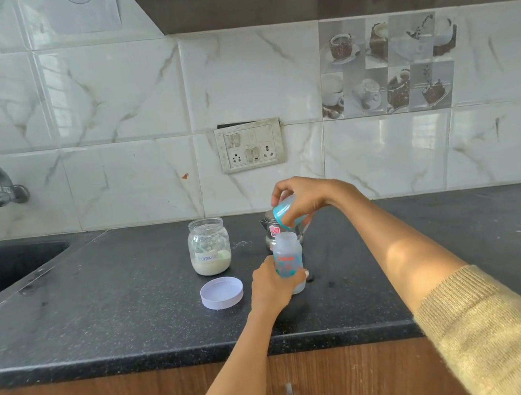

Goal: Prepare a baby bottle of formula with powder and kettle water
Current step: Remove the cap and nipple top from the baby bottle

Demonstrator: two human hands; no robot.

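The left hand [273, 285] grips the open bottle [288, 260] upright on the tabletop [125, 304], likely steadying it, while the right hand [301, 202] holds its teal cap [284, 212] tilted just above the mouth.

Black stone, white marble, teal plastic

The left hand [273, 285] grips a clear bottle [289, 262] printed teal and red; the right hand [301, 200] holds a teal cap [284, 212] above it. Left of both: a pale lilac lid [222, 293], a clear jar [209, 246] of cream powder, speckled black counter [98, 313]. Behind: grey-veined white tiles [115, 94].
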